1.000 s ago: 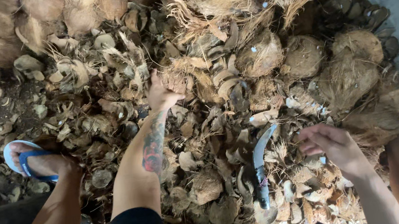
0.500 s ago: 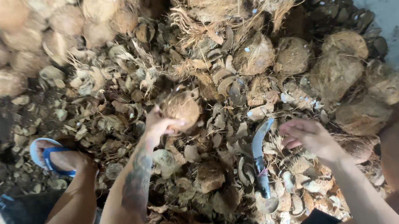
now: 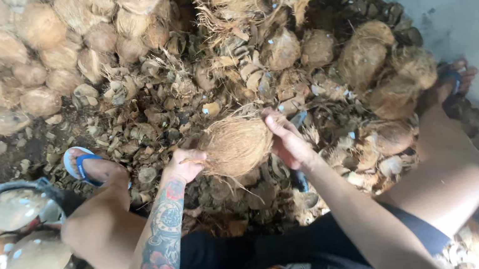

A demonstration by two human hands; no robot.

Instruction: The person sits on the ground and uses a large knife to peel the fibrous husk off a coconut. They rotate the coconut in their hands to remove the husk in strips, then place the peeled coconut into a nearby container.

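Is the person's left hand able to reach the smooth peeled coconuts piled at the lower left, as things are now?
Probably not at once: the left hand grips the brown hairy coconut together with the right hand. The smooth peeled coconuts lie beyond the bent left knee, which partly blocks the way.

A single head-worn view looks steeply down, close over the husk-strewn ground (image 3: 143, 123) between the knees.

Husking spot, centre frame: both hands on one coconut (image 3: 236, 144).

Left hand (image 3: 184, 165) and right hand (image 3: 288, 140) pressed to opposite sides of it, over husk scraps (image 3: 185, 108). Unhusked pile (image 3: 18, 53) upper left, peeled pale ones (image 3: 22, 249) lower left, blue sandal (image 3: 82, 164) nearby.
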